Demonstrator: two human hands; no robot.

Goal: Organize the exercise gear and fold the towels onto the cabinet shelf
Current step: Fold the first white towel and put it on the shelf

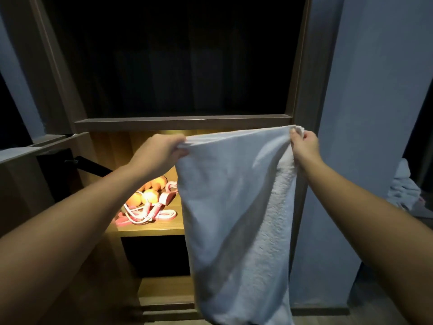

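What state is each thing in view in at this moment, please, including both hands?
Towel: unfolded, hanging from its top edge.
Left hand: grips the towel's top left corner.
Right hand: grips the top right corner.
Exercise gear: heaped on the lit shelf.
Pale cloth heap: crumpled, lower right.
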